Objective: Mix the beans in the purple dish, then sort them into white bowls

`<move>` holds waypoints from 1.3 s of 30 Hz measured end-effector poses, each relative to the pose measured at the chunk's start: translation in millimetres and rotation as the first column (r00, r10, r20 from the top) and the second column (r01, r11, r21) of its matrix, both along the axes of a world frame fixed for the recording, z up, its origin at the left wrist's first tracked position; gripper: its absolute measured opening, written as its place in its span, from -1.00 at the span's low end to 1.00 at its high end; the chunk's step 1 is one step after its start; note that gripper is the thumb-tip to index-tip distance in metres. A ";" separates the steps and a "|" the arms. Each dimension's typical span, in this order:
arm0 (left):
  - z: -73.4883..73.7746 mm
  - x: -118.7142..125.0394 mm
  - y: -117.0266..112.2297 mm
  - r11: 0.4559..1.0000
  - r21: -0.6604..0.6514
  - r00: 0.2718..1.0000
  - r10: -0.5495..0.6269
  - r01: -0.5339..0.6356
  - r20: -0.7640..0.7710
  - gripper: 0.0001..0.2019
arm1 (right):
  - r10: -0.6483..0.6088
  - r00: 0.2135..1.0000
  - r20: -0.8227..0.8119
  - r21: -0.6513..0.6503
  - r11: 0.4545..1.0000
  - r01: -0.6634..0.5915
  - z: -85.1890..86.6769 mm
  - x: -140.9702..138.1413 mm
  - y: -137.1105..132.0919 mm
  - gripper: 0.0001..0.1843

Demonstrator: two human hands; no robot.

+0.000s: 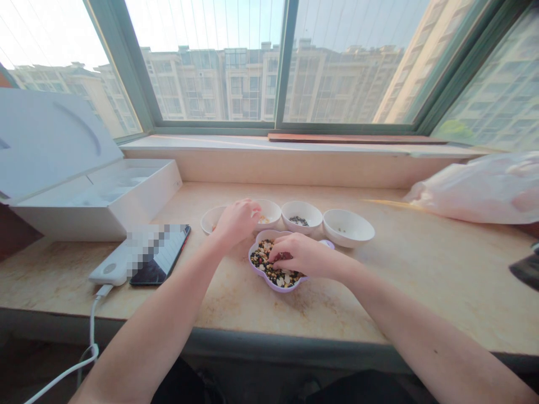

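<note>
My right hand (301, 255) reaches into a purple-rimmed, flower-shaped bowl (281, 289) of mixed beans and seeds (263, 255). Its fingers are bent down into the mix, and what they pinch is hidden. Above the two left white bowls, my left hand (240, 220) is curled with its fingertips together at the second bowl (273, 209); anything in them is too small to make out. That bowl holds a few pale pieces. The leftmost bowl (207, 220) is partly covered by my left hand. Dark seeds lie in the third bowl (302, 210), and a few small pieces in the rightmost bowl (356, 227).
On the left stand an open white box (147, 191), a white power bank (112, 266) with a cable (92, 320), and a dark phone (154, 269). A plastic bag (480, 191) lies at the right, near a dark object (526, 269). Behind the stone counter (227, 303) is a window.
</note>
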State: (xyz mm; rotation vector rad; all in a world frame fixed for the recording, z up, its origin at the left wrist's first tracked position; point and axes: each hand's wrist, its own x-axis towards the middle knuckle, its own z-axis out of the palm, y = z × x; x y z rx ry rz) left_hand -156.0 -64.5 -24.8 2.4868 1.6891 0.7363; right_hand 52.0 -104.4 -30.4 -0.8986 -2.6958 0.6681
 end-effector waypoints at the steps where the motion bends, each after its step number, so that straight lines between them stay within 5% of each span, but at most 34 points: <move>1: 0.0 0.1 -0.1 1.000 -0.003 1.000 -0.003 0.003 -0.004 -0.73 | -0.007 1.000 -0.001 -0.001 1.000 0.007 0.2 -0.1 0.0 -0.83; 15: 5.5 4.3 -9.2 0.985 -0.040 0.986 -0.165 0.165 0.015 -0.73 | -0.084 0.995 -0.046 -0.056 0.995 0.081 2.3 -2.0 -2.7 -0.86; 21: 9.7 7.5 -13.9 0.968 -0.049 0.969 -0.243 0.245 0.042 -0.77 | -0.186 0.977 -0.102 -0.123 0.977 0.173 4.0 -1.1 -2.5 -0.72; 26: 11.8 11.4 -17.6 0.956 -0.066 0.949 -0.275 0.287 0.153 -0.76 | -0.381 0.848 -0.367 -0.371 0.896 0.242 3.9 5.4 5.6 -0.56; 31: 7.3 21.2 -21.9 0.879 -0.081 0.840 -0.416 0.469 0.349 -0.83 | -0.528 0.681 -0.508 -0.564 0.801 0.201 4.6 12.1 16.1 -0.31; 39: -3.6 32.9 -18.8 0.933 0.036 0.855 -0.344 0.359 0.388 -0.84 | -0.561 0.665 -0.494 -0.648 0.747 0.148 7.9 12.3 17.8 -0.30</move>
